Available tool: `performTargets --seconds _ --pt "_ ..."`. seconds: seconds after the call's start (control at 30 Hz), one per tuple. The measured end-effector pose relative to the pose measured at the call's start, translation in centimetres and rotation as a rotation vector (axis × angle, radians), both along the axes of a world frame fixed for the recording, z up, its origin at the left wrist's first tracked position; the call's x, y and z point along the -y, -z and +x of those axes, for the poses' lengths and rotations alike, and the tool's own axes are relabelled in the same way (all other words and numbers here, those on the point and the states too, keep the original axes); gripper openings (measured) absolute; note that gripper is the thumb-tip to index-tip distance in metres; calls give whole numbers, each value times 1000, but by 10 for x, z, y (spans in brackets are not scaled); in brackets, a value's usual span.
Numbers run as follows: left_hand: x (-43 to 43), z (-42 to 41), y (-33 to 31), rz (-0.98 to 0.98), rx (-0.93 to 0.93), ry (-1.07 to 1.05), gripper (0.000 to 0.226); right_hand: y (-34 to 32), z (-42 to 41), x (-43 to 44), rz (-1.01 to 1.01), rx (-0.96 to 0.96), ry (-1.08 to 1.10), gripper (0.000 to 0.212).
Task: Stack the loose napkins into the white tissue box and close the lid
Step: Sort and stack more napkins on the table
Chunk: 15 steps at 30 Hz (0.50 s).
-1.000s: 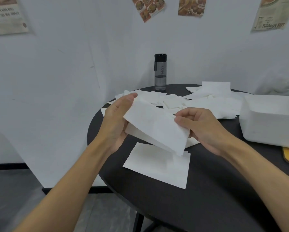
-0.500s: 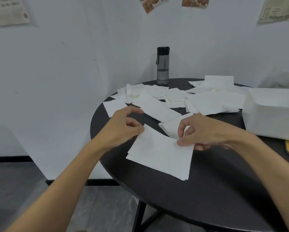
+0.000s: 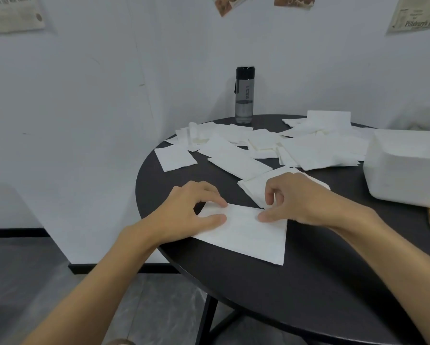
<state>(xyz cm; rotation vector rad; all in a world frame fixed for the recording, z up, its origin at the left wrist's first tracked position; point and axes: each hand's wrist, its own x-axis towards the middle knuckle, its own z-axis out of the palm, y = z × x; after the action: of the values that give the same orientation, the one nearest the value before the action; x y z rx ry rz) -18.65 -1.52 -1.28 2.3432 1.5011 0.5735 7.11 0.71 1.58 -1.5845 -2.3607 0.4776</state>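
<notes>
Left hand (image 3: 191,212): thumb and forefinger pinch the napkin's (image 3: 248,236) far-left corner. Napkin lies on the table (image 3: 271,290), near edge. Right hand (image 3: 305,202) pinches its far edge. Loose napkins (image 3: 239,159) behind, box (image 3: 408,173) far right.

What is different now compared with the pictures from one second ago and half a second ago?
The napkin that both hands held up over the table was laid flat on the near stack. The left hand and right hand now sit low at its far edge, seemingly pinching it. The loose napkins, white tissue box and bottle stayed put.
</notes>
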Motion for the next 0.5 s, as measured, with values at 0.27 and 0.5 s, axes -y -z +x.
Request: performTargets --seconds 0.27,0.5 --pt "4 5 3 106 -90 -88 40 11 -8 -30 180 -159 -49 14" --pt "-37 23 -2 104 243 -245 17 14 -30 -43 68 -65 -127 35"
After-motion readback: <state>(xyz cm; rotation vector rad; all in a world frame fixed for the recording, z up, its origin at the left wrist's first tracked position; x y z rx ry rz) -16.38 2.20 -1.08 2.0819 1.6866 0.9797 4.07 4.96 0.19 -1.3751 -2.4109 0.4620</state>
